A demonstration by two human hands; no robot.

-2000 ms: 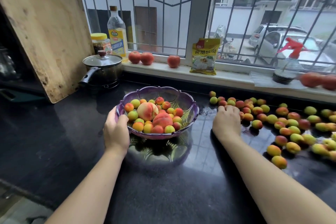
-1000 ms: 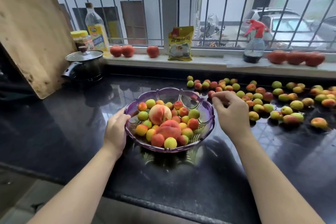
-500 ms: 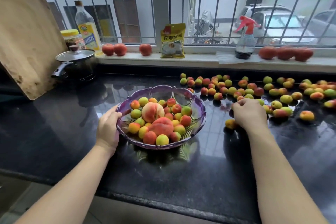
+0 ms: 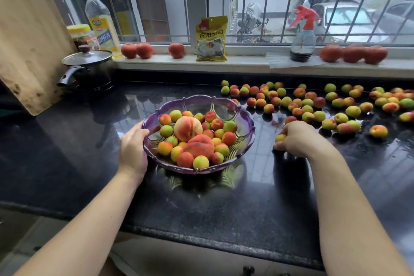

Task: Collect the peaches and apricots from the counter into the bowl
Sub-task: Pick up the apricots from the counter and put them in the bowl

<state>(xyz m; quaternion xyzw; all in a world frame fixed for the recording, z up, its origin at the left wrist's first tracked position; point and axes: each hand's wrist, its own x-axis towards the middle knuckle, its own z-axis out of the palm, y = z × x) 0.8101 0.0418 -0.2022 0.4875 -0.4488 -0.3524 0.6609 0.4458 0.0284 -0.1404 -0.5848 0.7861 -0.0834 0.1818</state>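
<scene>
I see the purple bowl (image 4: pixel 246 127) on the black surface (image 4: pixel 224 208), full of little apricots and two big peaches (image 4: pixel 187 128). My left hand (image 4: pixel 132 148) holds its left rim. Right of the bowl, my right hand (image 4: pixel 299 139) curls around one apricot (image 4: pixel 280 138). Many more apricots (image 4: pixel 313 105) lie behind it.

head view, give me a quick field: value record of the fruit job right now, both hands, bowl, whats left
left hand: left hand grips the rim of the scalloped purple translucent plastic bowl
right hand: right hand on the black glossy stone counter, fingers curled round a small yellow-orange apricot
bowl contents: two large pink peaches among many small apricots
left on counter: scattered red-green apricots right of the bowl
windowsill: red peaches on the white sill, untouched
</scene>
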